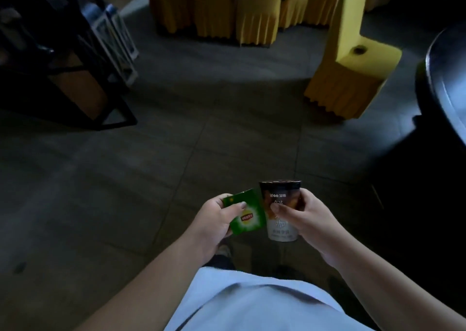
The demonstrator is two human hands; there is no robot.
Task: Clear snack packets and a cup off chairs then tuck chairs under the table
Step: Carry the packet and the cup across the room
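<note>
A person in a pale shirt stands on a grey tiled floor, both bare hands raised in front of the body. Taking the cup at the centre as the marker: far up and to its left, a dark-framed rack holds blue-capped bottles. Just left of the cup, the left hand is closed on a green Lipton tea packet, thumb pressed across its face, the packet's right edge touching or overlapping the cup's side. The cup itself, dark brown above and pale below with a sealed top, is upright and gripped by the right hand, thumb on the printed front and fingers wrapped behind. Well above the cup, a row of chairs in yellow pleated covers lines the far side of the room. Up and to the cup's right, one yellow-covered chair stands alone on the floor, a small round object on its seat. Furthest right of the cup, the curved rim of a dark round counter enters the view, well apart from that chair
</note>
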